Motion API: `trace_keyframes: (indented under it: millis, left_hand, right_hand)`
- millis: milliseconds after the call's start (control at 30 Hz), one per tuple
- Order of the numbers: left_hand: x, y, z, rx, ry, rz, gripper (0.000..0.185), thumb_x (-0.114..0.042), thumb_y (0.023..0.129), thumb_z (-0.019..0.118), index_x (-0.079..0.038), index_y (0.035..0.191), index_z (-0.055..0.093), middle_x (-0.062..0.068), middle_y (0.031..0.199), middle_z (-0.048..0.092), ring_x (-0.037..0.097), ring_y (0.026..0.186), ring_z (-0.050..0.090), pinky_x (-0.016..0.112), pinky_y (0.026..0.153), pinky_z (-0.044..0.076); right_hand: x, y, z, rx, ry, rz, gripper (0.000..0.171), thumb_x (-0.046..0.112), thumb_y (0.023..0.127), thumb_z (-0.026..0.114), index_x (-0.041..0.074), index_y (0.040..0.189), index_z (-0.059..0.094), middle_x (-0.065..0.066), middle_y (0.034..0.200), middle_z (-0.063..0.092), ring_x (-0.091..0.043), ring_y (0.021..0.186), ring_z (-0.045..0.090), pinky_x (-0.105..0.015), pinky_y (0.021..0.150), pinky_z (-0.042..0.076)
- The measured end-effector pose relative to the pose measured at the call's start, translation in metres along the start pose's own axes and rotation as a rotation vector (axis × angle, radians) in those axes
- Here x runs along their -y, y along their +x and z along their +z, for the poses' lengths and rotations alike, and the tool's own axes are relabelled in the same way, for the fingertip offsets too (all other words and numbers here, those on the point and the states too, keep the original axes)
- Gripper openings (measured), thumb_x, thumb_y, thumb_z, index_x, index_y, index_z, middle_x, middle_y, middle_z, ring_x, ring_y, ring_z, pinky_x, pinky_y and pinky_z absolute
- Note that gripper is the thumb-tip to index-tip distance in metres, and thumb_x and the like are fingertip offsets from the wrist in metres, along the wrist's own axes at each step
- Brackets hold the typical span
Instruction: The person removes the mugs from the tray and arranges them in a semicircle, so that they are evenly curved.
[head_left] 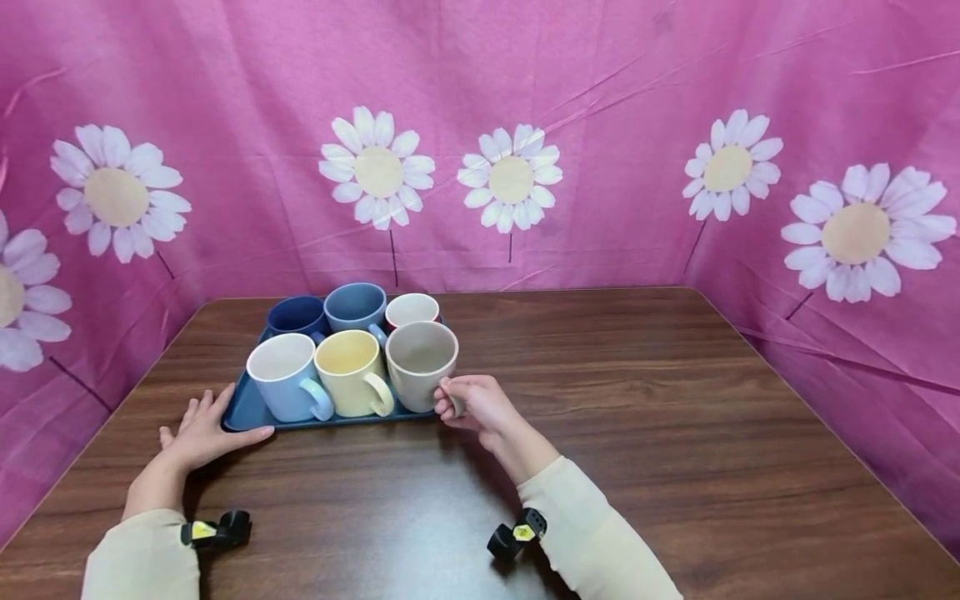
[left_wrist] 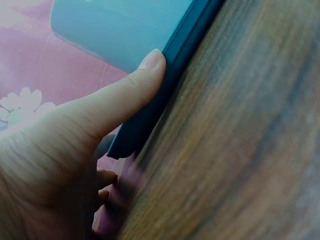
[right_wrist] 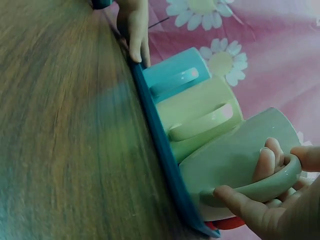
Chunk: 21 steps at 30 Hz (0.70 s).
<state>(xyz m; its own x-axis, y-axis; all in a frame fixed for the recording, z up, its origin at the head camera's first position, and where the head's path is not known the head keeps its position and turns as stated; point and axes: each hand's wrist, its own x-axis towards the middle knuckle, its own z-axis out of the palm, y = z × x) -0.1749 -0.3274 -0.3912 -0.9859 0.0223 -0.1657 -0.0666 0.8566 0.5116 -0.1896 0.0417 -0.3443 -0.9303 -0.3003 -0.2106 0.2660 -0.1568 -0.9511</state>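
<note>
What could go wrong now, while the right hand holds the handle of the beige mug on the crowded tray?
1. The beige mug stands close beside the yellow mug; if it is lifted at a tilt, the two may knock together.
2. The right hand grips only the handle, so the mug might swing or slip.
3. The left hand merely touches the tray edge with its thumb, so the tray could slide on the table.

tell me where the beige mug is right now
In the head view the beige mug stands at the front right corner of the blue tray, just right of the yellow mug. The right hand grips its handle.
</note>
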Motion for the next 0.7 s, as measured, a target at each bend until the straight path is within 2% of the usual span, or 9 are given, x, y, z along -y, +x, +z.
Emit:
trace_keyframes:
  millis: [367,533,700]
  left_hand:
    - [0.001,0.001,0.0,-0.01,0.0,-0.005,0.101,-0.054,0.074,0.056,0.003,0.135,-0.002,0.042,0.128,-0.006,0.053,0.115,-0.014,0.072,0.072,-0.011]
    - [0.0,0.0,-0.001,-0.012,0.001,-0.01,0.102,-0.055,0.074,0.056,0.003,0.135,-0.002,0.042,0.128,-0.006,0.053,0.115,-0.014,0.072,0.072,-0.011]
    - [-0.002,0.0,-0.001,-0.012,0.009,-0.007,0.101,-0.054,0.074,0.056,0.003,0.135,-0.001,0.041,0.128,-0.005,0.052,0.116,-0.014,0.072,0.073,-0.01]
  right_hand:
    - [0.014,-0.028,-0.01,0.081,-0.002,-0.034,0.019,0.008,0.086,0.047,0.001,0.072,0.057,-0.002,0.057,0.055,-0.006,0.049,0.051,-0.025,0.056,0.045]
    - [0.022,-0.041,-0.025,0.102,0.007,-0.048,0.019,0.006,0.087,0.047,0.001,0.073,0.059,-0.003,0.061,0.057,-0.007,0.052,0.053,-0.024,0.057,0.047]
    - [0.024,-0.054,-0.049,0.127,0.011,-0.057,0.02,0.003,0.087,0.044,0.003,0.075,0.059,-0.002,0.064,0.059,-0.008,0.055,0.055,-0.027,0.062,0.048]
